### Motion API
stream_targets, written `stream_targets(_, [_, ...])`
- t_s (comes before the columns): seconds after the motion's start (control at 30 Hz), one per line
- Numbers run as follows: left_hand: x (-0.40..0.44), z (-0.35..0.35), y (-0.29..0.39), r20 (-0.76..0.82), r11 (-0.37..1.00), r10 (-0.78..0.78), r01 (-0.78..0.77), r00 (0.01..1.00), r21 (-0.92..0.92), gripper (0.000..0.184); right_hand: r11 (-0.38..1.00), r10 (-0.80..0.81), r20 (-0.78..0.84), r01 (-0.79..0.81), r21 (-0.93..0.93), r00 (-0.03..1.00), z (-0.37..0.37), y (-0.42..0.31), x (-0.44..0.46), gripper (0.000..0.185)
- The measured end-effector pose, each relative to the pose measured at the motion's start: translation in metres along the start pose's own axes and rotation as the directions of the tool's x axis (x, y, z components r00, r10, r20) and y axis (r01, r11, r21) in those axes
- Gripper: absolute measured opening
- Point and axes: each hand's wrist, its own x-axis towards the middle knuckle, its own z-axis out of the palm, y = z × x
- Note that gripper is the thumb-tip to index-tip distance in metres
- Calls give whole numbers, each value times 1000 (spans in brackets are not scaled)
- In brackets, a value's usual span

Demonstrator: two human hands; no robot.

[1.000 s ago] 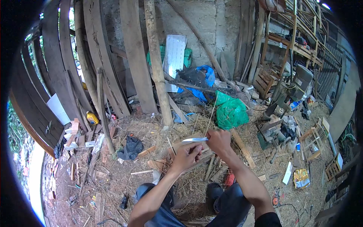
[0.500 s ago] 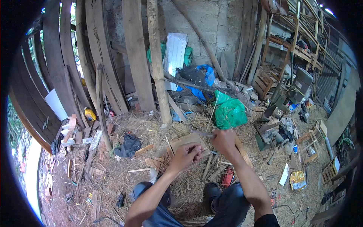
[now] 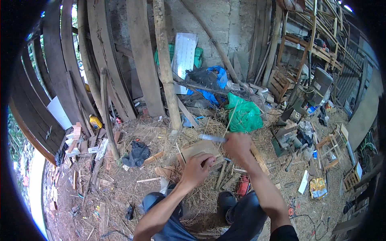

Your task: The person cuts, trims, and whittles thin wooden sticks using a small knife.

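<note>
Knife [image 3: 212,138] grasped in your right hand [image 3: 238,146], pointing left, apart from your curled left hand [image 3: 197,168]; I cannot tell if that grips the stick [image 3: 180,152]; knife work seems in hand; any next stroke calls for steadiness.

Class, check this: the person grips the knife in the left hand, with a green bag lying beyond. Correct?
Not the left hand: the head view shows the knife gripped in the right hand, with the green bag lying beyond.
</note>
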Motion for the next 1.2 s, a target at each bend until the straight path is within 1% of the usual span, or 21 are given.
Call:
stream_targets(0.07, [-2, -3, 8, 21, 998, -57, 57, 998, 9, 14, 976, 213, 74, -208, -65, 974, -13, 17, 10, 13])
stream_targets(0.1, [-1, -4, 11, 31, 994, -105, 105, 994, 15, 14, 979, 192, 51, -188, -75, 980, -14, 24, 10, 14])
stream_targets(0.23, [1, 2, 1, 13, 995, -89, 89, 996, -46, 14, 987, 151, 87, -145, -70, 985, -8, 15, 0, 14])
stream_targets(0.33, [-1, -1, 0, 18, 998, -50, 49, 999, 35, 14, 996, 85, 115, -83, -17, 990, -1, 20, 3, 15])
stream_targets(0.4, [-2, 1, -3, -22, 999, 35, -35, 999, 36, 14, 957, 287, 40, -285, -61, 957, -3, 47, 11, 14])
stream_targets(0.43, [-1, 0, -2, -23, 999, 41, -40, 999, 35, 14, 939, 326, 67, -315, -136, 943, -3, 48, 9, 15])
stream_targets(0.5, [3, -1, 2, 36, 996, -93, 94, 995, -10, 15, 951, 292, 26, -287, -114, 956, -2, 39, 5, 15])
stream_targets(0.53, [2, 0, 2, 35, 996, -93, 94, 995, -11, 15, 959, 270, -6, -270, -83, 963, -1, 31, 2, 15])
stream_targets(0.57, [3, 0, 1, 44, 989, -127, 130, 991, -72, 16, 982, 189, 23, -189, 2, 982, -2, 25, 2, 14])
stream_targets(0.6, [4, 0, -2, 51, 977, -162, 168, 985, -130, 17, 983, 185, 20, -185, 8, 983, -4, 13, -1, 14])
stream_targets(0.63, [5, 0, -7, 44, 978, -163, 168, 986, -125, 17, 996, 73, 73, -77, 47, 995, -6, -1, -5, 14])
stream_targets(0.7, [8, 2, -13, 190, 804, -260, 321, 947, -501, 20, 993, -93, 107, 85, 82, 990, -7, -17, -9, 15])
stream_targets(0.73, [7, 1, -13, 193, 803, -263, 325, 945, -499, 20, 993, -91, 109, 82, 85, 990, -6, -15, -6, 15])
stream_targets(0.8, [4, -1, -9, 289, 740, -265, 386, 920, -550, 19, 983, 162, 72, -167, 72, 984, -8, -3, 5, 16])
stream_targets(0.83, [3, 0, -9, 293, 740, -265, 388, 919, -549, 19, 977, 204, 75, -208, 54, 976, -7, 6, 7, 14])
stream_targets(0.93, [6, 2, -7, 283, 726, -254, 375, 925, -576, 19, 982, 156, 30, -158, 107, 987, -7, -2, 1, 13])
stream_targets(0.97, [5, 3, -7, 291, 719, -263, 388, 920, -576, 18, 993, 36, -11, -34, 112, 999, -11, -6, -2, 12])
stream_targets(1.03, [5, 0, -8, 294, 718, -274, 398, 916, -571, 18, 994, 28, 6, -29, 103, 1000, -6, -7, -3, 12])
stream_targets(1.1, [1, -2, -9, 353, 710, -215, 394, 910, -584, 18, 994, 30, 36, -33, 100, 999, 0, -1, -2, 12])
stream_targets(1.17, [3, -1, -9, 351, 706, -213, 392, 912, -590, 18, 987, 160, 39, -161, 19, 986, -1, 20, 7, 12])
stream_targets(1.2, [6, 1, -8, 336, 702, -205, 378, 919, -604, 18, 987, 159, 37, -159, 13, 987, 2, 19, 6, 12])
